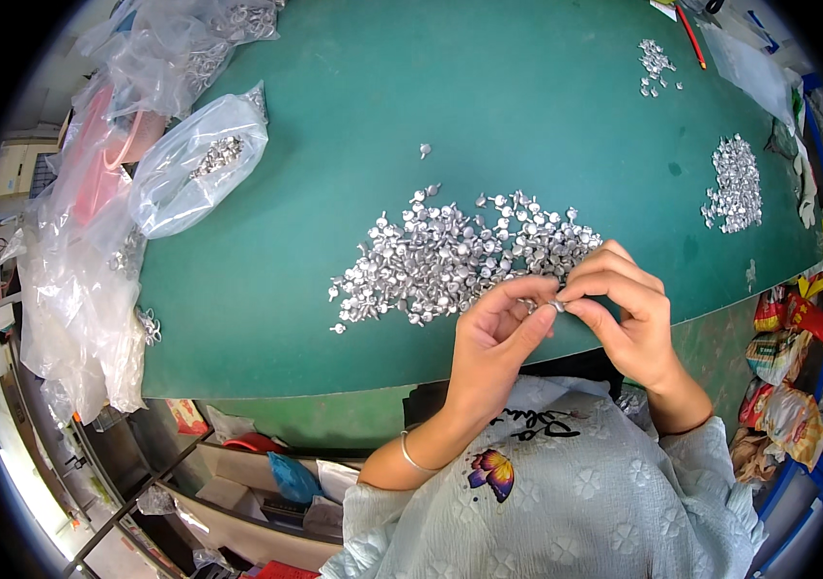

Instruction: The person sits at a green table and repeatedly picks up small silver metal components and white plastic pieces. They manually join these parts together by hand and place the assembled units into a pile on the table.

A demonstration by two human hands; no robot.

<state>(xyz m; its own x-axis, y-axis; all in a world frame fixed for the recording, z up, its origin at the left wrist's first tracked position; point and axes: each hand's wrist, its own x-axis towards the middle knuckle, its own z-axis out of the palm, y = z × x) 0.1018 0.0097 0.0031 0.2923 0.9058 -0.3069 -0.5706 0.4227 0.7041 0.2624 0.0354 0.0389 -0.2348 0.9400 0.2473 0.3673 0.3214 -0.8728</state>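
Observation:
Above the near edge of the green table, my left hand and my right hand meet fingertip to fingertip. Between them they pinch a small silvery metal piece with a rounded end; the fingers cover most of it. Just beyond my hands spreads a large pile of similar metal pieces, many with a round head and a short stem. One loose metal piece lies apart, farther up the table.
Clear plastic bags holding metal pieces crowd the left side. On the right lie a dense heap of small metal parts and a smaller scatter, near a red pencil-like stick. Colourful packets hang beyond the right edge.

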